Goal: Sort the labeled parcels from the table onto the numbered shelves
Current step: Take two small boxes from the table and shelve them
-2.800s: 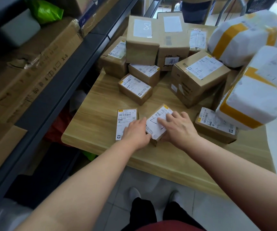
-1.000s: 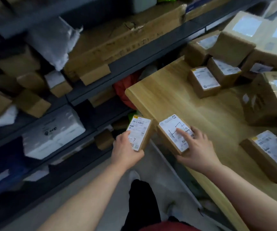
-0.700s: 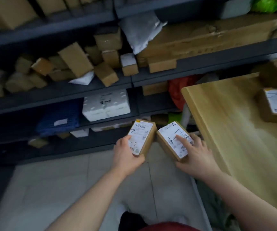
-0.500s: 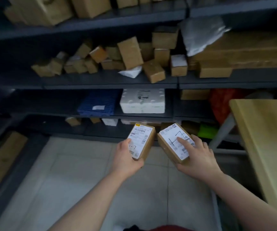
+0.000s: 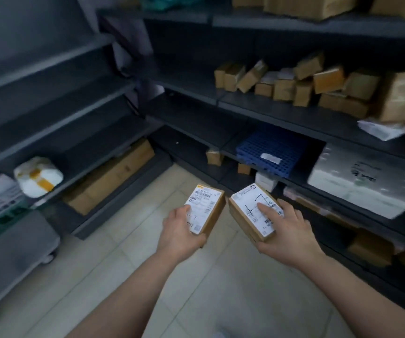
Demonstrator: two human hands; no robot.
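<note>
Grey metal shelves wrap corner; small cardboard boxes crowd middle tier. Over tiled floor, left hand grips left parcel, right hand grips right parcel, thumb on label. Parcels just beside each other, labels up.

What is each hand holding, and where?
Left hand: a small labeled parcel, gripped at its near end. Right hand: a second parcel, cradled under its near end.
</note>
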